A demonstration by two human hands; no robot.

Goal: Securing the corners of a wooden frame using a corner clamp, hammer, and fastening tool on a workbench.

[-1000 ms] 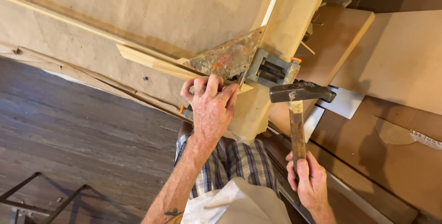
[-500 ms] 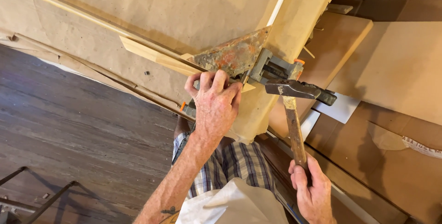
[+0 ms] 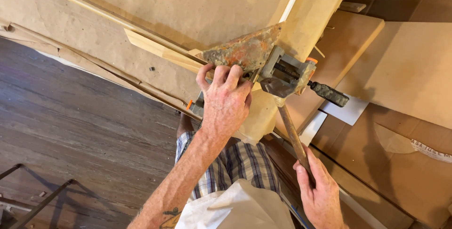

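Fingers curled tight round the wooden handle, low near its end — that's the right hand (image 3: 320, 193), its grip wrapped shut on the hammer (image 3: 294, 116). From the head view, the dark hammer head sits right against the grey metal screw block of the corner clamp (image 3: 263, 61), with the claw end pointing off to the right, over the pale boards there.

Over to the left hand (image 3: 226, 99): palm down, fingers spread and pressed onto the rusty triangular plate of that clamp, thumb tucked at the near edge. That grip is a flat press rather than a pinch, bearing down on the clamp and the joint under it.

And the joint itself: a narrow wood strip (image 3: 160, 50) runs in from the left and meets a wide pale board (image 3: 325, 7) at the corner, the two already seated inside the clamp. All of it lies on the counter (image 3: 179, 3), which is covered in brown paper, close to its edge above the dark plank floor (image 3: 70, 130).

As for progress, my read is that the pieces are lined up and clamped, and hammering at the corner is under way; whether a nail is in there, I can't tell — the hammer head hides that spot.
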